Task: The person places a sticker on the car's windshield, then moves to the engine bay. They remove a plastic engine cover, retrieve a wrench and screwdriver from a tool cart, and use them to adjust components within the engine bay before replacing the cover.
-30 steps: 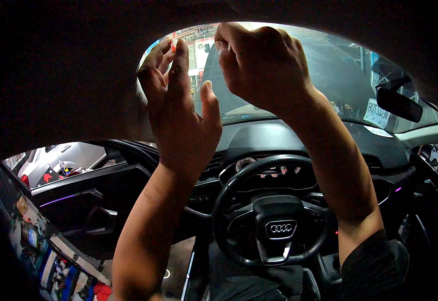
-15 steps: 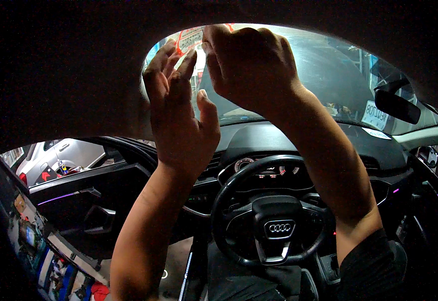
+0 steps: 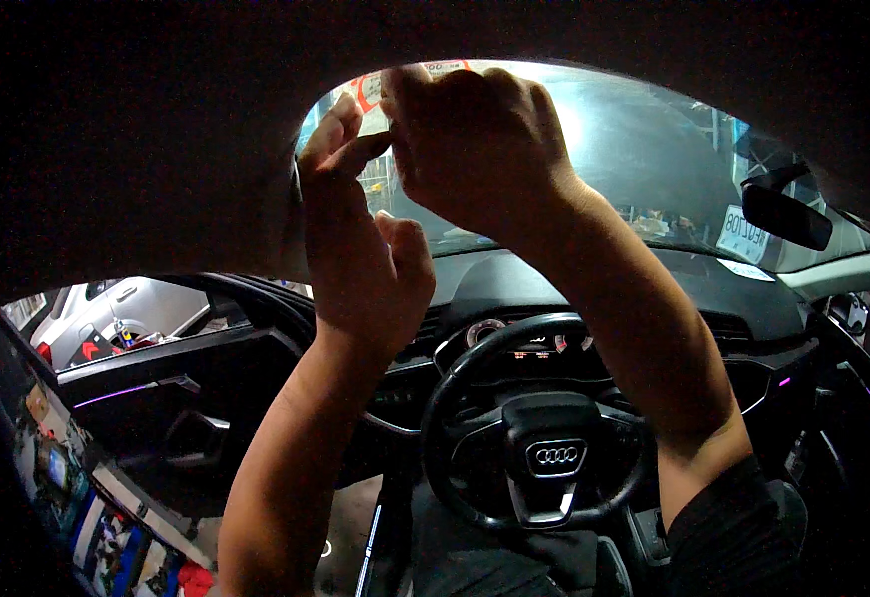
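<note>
1. From where I stand, both bare hands are up at the top left of the windshield, above the steering wheel.
2. The left hand is spread, its thumb well apart from the fingers. One finger bends over toward the other hand; I can't tell whether they touch.
3. The right hand has its back to me, knuckles up and fingers curled. Its fingertips are hidden, so I can't tell whether it pinches anything.
4. A pale label with a red border is up at the top edge of the glass, partly behind the right hand, showing on both sides of it. The left hand's upper fingertips are just beside it; contact is unclear.
5. Below the hands, the black dashboard carries a lit instrument display.
6. Off to the right hangs the rear-view mirror, near a pale lettered plate.
7. On the left, beyond the dark door, stands a silver car.
</note>
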Action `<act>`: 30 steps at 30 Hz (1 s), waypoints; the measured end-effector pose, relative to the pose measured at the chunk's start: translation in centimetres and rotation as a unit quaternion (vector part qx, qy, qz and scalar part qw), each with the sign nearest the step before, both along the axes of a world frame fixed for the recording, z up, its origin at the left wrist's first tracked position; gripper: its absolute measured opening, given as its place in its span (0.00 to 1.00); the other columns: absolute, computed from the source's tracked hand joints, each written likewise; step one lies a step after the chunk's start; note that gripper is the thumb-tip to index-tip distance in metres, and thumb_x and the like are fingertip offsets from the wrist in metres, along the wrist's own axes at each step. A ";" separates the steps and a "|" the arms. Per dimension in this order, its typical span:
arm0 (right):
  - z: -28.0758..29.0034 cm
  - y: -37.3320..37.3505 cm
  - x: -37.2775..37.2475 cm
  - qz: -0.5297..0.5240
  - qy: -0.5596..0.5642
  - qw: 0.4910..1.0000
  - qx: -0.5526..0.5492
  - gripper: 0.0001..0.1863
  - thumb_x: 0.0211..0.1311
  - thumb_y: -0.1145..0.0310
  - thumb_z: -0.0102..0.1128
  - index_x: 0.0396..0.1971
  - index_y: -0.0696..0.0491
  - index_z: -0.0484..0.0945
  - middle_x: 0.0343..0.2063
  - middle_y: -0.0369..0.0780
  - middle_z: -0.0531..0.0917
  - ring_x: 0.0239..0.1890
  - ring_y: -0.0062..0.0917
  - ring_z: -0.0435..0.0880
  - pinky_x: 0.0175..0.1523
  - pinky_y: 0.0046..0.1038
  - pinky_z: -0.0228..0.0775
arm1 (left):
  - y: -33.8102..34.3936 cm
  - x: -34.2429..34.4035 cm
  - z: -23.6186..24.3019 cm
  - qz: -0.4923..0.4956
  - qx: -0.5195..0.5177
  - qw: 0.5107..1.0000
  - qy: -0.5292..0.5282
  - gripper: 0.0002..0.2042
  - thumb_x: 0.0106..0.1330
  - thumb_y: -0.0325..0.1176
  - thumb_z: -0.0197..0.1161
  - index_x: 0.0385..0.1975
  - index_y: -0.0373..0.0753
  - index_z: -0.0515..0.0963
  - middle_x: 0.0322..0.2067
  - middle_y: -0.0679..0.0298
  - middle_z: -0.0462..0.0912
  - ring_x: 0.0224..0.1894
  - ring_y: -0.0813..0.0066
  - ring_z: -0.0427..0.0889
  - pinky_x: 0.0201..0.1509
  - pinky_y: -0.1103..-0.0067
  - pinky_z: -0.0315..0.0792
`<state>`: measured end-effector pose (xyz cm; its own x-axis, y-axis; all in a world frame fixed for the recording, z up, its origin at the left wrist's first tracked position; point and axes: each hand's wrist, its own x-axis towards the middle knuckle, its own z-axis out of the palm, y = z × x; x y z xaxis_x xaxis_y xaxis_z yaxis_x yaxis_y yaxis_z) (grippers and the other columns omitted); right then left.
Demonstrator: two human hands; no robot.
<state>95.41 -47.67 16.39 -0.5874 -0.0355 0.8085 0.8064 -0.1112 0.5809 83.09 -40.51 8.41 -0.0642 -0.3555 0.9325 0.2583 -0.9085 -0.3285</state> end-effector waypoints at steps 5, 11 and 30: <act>-0.3 -0.3 -0.7 0.005 0.008 1.000 -0.005 0.14 0.56 0.68 0.68 0.40 0.55 0.76 0.18 0.45 0.85 0.20 0.34 0.89 0.21 0.32 0.81 | 0.1 0.7 0.0 -0.097 -0.022 0.994 0.033 0.33 0.50 0.14 0.47 0.64 0.29 0.65 0.66 0.42 0.65 0.71 0.42 0.63 0.77 0.59 0.57; -0.4 0.2 -1.2 0.005 0.022 0.999 -0.028 0.14 0.57 0.70 0.67 0.41 0.56 0.76 0.19 0.46 0.85 0.20 0.34 0.89 0.22 0.32 0.81 | 0.2 0.3 -0.1 -0.079 -0.029 0.996 0.030 0.34 0.51 0.14 0.48 0.65 0.28 0.64 0.67 0.43 0.65 0.72 0.45 0.63 0.77 0.59 0.57; -4.3 0.7 -2.4 0.001 0.008 0.993 -0.116 0.13 0.64 0.66 0.61 0.45 0.54 0.73 0.17 0.42 0.83 0.15 0.30 0.86 0.16 0.31 0.74 | -1.0 -3.1 -9.5 -0.057 -0.122 0.990 0.029 0.30 0.60 0.20 0.46 0.67 0.30 0.62 0.70 0.40 0.64 0.71 0.44 0.67 0.75 0.58 0.61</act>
